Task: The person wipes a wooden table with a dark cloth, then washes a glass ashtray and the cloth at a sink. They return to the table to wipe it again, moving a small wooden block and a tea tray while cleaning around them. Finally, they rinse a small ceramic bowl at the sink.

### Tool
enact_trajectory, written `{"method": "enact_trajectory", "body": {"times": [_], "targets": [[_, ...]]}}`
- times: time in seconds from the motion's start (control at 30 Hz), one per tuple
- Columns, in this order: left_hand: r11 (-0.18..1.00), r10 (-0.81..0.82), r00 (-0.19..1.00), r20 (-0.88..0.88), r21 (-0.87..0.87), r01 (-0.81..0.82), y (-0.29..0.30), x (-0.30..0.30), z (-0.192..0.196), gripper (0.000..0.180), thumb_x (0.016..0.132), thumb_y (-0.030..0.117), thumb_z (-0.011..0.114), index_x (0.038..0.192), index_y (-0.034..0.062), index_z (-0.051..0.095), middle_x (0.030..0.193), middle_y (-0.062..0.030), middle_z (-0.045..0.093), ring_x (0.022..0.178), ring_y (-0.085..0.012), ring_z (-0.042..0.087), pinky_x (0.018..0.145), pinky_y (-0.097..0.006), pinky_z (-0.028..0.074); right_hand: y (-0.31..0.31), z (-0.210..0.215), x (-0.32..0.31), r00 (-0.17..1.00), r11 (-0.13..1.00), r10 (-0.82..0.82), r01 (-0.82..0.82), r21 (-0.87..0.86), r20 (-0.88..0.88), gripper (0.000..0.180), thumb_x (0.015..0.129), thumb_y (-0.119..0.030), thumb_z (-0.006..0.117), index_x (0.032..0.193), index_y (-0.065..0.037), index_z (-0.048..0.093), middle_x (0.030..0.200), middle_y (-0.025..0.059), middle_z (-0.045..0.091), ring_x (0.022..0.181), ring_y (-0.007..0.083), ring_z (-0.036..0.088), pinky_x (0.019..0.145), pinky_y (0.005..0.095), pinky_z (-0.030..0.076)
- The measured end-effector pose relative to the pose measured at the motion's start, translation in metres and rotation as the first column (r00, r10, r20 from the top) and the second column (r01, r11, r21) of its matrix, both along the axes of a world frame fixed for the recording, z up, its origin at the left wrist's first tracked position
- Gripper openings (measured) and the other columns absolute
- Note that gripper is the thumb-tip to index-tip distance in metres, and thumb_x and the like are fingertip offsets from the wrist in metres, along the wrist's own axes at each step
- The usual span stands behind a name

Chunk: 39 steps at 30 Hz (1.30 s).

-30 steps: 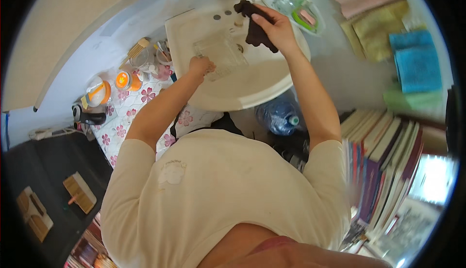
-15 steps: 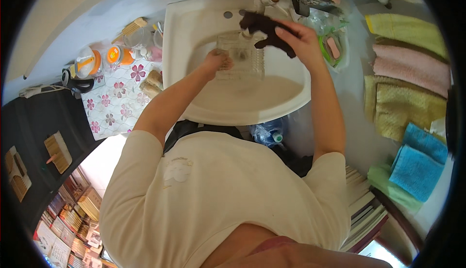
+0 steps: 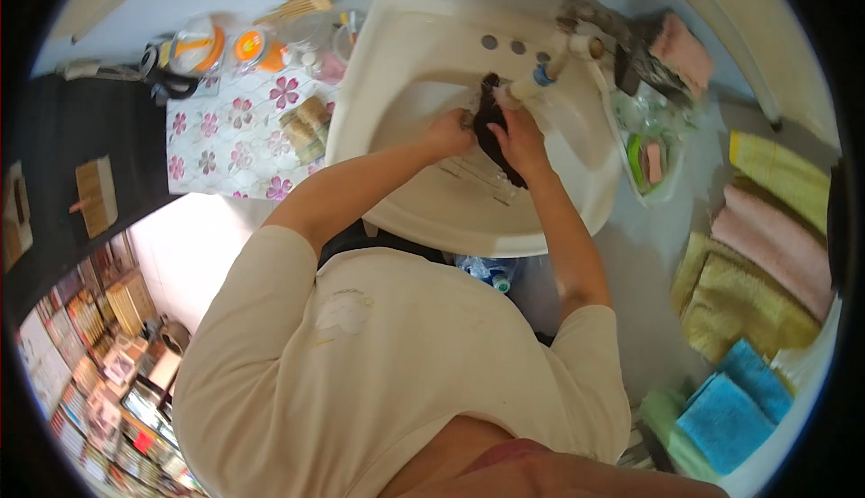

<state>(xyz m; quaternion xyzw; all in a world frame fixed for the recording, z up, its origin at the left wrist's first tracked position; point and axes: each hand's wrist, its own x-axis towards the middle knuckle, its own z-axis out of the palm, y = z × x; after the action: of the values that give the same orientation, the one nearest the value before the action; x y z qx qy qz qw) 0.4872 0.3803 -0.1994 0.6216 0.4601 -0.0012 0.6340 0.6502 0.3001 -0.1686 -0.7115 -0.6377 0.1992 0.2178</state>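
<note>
Over the basin of the white sink [image 3: 396,56], my right hand [image 3: 523,142] holds a dark brown cloth [image 3: 492,124] under the faucet [image 3: 541,77]. Its fingers lie along the cloth, which hangs down toward the near side of the basin. Beneath it is a clear, see-through container [image 3: 473,176], partly covered by the cloth and my hands. My left hand [image 3: 449,134] is closed at the container's left side, right next to the cloth; its fingertips are mostly hidden.
A flower-patterned counter [image 3: 239,160] on the left bears jars, a brush and a folded brown cloth [image 3: 306,128]. Right of the sink sit a green soap dish [image 3: 644,160] and a pink cloth [image 3: 682,52]. Folded towels [image 3: 748,309] line the far right.
My right hand has lowered the brown cloth into the basin, beside my left hand and over the clear container. The view has turned, so the sink appears tilted and farther right.
</note>
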Motion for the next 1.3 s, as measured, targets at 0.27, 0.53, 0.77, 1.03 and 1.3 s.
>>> {"method": "enact_trajectory", "body": {"times": [0.27, 0.53, 0.77, 1.03, 1.3], "targets": [[0.979, -0.011, 0.994, -0.111, 0.2, 0.033, 0.002, -0.006, 0.015, 0.038, 0.077, 0.016, 0.057, 0.111, 0.0, 0.055, 0.095, -0.022, 0.066, 0.093, -0.0346, 0.064, 0.081, -0.044, 0.049, 0.012, -0.007, -0.007, 0.991, 0.997, 0.007, -0.017, 0.076, 0.133, 0.063, 0.08, -0.009, 0.064, 0.138, -0.02, 0.042, 0.124, 0.021, 0.053, 0.117, 0.0418, 0.048, 0.099, 0.0487, 0.038], [0.973, -0.013, 0.986, -0.168, 0.224, 0.051, 0.007, -0.001, 0.0, 0.036, 0.076, 0.015, 0.057, 0.108, 0.0, 0.056, 0.091, -0.0207, 0.067, 0.091, -0.0337, 0.065, 0.081, -0.044, 0.049, 0.028, -0.005, -0.016, 0.999, 0.998, -0.038, 0.037, 0.049, 0.026, 0.055, 0.082, -0.021, 0.068, 0.13, -0.008, 0.047, 0.121, 0.017, 0.057, 0.113, 0.0376, 0.052, 0.093, 0.0453, 0.043], [0.978, -0.013, 0.989, -0.148, 0.203, 0.043, 0.012, -0.015, -0.006, 0.039, 0.076, 0.016, 0.057, 0.112, 0.001, 0.057, 0.095, -0.0226, 0.066, 0.095, -0.0358, 0.063, 0.083, -0.044, 0.049, 0.004, -0.016, 0.02, 0.993, 0.994, 0.103, -0.1, -0.046, 0.061, 0.056, 0.084, -0.023, 0.067, 0.131, -0.003, 0.044, 0.121, 0.0197, 0.056, 0.11, 0.0387, 0.054, 0.089, 0.0444, 0.045], [0.961, -0.113, 0.969, -0.219, 0.224, 0.163, 0.009, -0.01, 0.001, 0.037, 0.075, 0.015, 0.058, 0.108, -0.0018, 0.056, 0.102, -0.0247, 0.063, 0.1, -0.0397, 0.06, 0.085, -0.046, 0.048, 0.001, -0.021, 0.006, 0.996, 0.992, 0.05, -0.041, -0.117, 0.071, 0.054, 0.084, -0.02, 0.066, 0.131, -0.003, 0.044, 0.121, 0.0212, 0.055, 0.108, 0.0405, 0.054, 0.087, 0.0446, 0.046], [0.936, -0.084, 0.987, -0.136, 0.328, 0.125, 0.008, -0.02, -0.006, 0.033, 0.076, 0.013, 0.058, 0.104, -0.0036, 0.054, 0.095, -0.0261, 0.063, 0.095, -0.0414, 0.061, 0.083, -0.048, 0.048, 0.022, -0.002, -0.018, 0.999, 0.999, 0.045, -0.045, 0.022, 0.011, 0.046, 0.084, -0.016, 0.065, 0.127, -0.007, 0.05, 0.118, 0.0204, 0.058, 0.108, 0.0395, 0.054, 0.088, 0.0446, 0.045]]}}
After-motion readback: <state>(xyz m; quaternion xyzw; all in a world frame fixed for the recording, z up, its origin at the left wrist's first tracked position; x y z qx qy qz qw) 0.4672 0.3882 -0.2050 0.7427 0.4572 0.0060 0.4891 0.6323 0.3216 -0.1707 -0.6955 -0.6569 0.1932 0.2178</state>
